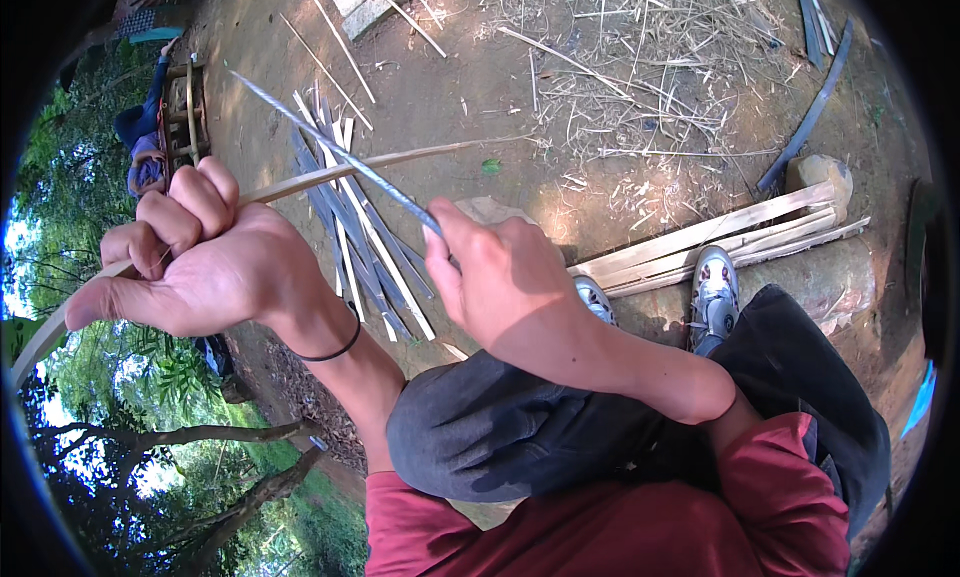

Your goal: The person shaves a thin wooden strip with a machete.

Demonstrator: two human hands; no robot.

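Note:
My left hand (205,267) is closed, palm up, around a long pale bamboo strip (440,151). One end of the strip bends past my thumb to the left rim, and the other tapers off to the right above the ground. In my right hand (515,292) is a long, narrow blue-grey knife (305,127), its blade seen nearly edge-on and pointing to the far left. The blade crosses the strip between my hands; whether they touch I cannot tell. The knife's handle is mostly hidden by my fingers.
Dark and pale strips (375,247) lie piled on the ground beyond my hands. Split bamboo lengths (740,239) rest by my shoes, near a stone (825,177). Shavings (650,77) litter the far ground. Another person (148,152) is at the far left, beside a wooden frame (190,107).

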